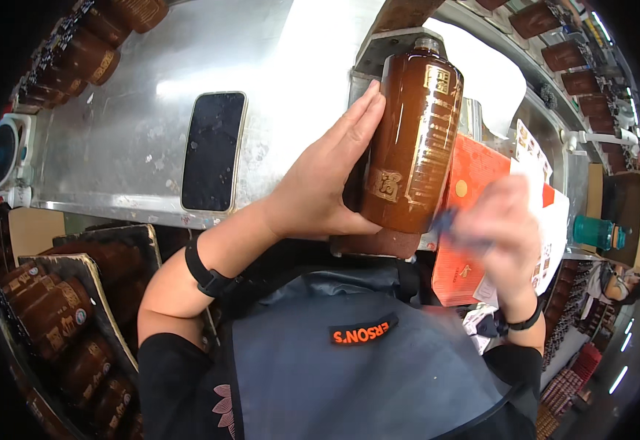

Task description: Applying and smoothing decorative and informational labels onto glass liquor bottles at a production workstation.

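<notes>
A glossy brown bottle (417, 139) with gold markings and a bare neck lies tilted on a low support at the bench edge. My left hand (327, 172) grips it from the left side, with the thumb under its base and the fingers along its body. Just right of the bottle's base is my right hand (507, 227), smeared by motion. Its fingers are closed around a small dark blue thing (461, 226), too blurred to name. An orange-red printed sheet or stack (474, 176) lies beneath and beside that hand.
A black phone (214, 150) lies on the metal bench (137, 147). Brown bottles (89, 55) stand at the back left, and more fill crates (100, 293) at lower left. A round-dialled device (3, 152) sits at far left; a green jar (593, 232) is at right.
</notes>
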Demonstrator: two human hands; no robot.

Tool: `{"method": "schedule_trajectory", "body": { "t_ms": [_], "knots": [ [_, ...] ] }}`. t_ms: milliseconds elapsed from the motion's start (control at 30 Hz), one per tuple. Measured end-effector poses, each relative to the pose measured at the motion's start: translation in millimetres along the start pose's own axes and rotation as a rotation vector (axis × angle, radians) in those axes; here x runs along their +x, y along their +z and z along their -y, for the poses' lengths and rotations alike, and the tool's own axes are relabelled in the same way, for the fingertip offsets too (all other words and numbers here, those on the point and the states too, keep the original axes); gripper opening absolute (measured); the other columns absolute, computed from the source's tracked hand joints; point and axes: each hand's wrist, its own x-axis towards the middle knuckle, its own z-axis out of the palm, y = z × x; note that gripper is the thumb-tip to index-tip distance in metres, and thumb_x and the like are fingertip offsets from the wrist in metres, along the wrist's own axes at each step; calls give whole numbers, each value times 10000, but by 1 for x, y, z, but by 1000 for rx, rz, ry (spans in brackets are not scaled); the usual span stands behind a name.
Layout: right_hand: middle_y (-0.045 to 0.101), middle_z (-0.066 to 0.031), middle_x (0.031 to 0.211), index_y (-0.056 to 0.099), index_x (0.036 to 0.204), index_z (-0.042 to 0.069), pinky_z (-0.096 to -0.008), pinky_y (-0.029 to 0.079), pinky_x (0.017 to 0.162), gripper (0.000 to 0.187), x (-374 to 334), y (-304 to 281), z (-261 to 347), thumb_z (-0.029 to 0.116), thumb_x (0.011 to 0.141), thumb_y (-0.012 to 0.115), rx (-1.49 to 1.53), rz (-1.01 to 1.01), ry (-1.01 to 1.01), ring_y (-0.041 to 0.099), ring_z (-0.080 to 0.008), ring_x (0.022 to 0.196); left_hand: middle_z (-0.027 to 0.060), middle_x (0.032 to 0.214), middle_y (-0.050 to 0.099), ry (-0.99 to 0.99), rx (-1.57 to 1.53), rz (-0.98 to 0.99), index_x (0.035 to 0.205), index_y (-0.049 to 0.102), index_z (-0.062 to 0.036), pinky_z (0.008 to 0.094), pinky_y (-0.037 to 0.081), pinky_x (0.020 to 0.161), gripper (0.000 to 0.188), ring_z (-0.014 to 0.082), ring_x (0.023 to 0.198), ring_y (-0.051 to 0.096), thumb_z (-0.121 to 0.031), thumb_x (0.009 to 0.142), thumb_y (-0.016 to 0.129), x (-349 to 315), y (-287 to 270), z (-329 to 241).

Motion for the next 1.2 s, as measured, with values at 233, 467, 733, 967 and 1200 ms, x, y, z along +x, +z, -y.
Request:
{"method": "schedule_trajectory", "body": {
  "t_ms": [233,467,733,967,1200],
  "knots": [
    [643,16,838,753,963,167,-349,470,747,226,26,13,29,203,754,674,-95,254,-382,574,-172,757,261,1561,227,21,72,-50,1507,235,21,416,382,1104,1207,406,1361,388,-260,532,889,1,-3,-4],
    [654,-34,853,733,948,107,-334,493,744,236,97,-18,3,92,713,720,-159,-90,0,601,-211,787,255,1558,227,23,66,-8,1493,249,27,416,392,1095,1189,400,1352,396,-271,534,887,3,-4,-1],
    [625,-32,737,749,925,80,-313,473,669,152,115,-22,-11,60,774,737,-241,73,-190,581,-176,714,258,1564,213,18,22,8,1492,239,27,423,371,1116,1188,411,1374,368,-283,545,885,4,-6,-1],
    [640,-63,813,736,958,95,-304,499,674,234,93,-12,-19,44,730,727,-180,-169,-270,620,-189,752,276,1570,178,-26,13,66,1525,151,17,411,367,1124,1226,422,1414,306,-307,594,881,3,-8,-4],
    [662,-37,854,754,937,122,-320,482,697,237,75,-31,-41,50,712,734,-263,-123,-196,601,-163,768,241,1578,187,-6,-128,87,1551,64,-27,459,250,1171,1217,389,1453,245,-240,664,868,7,-7,2]
  ]
}}
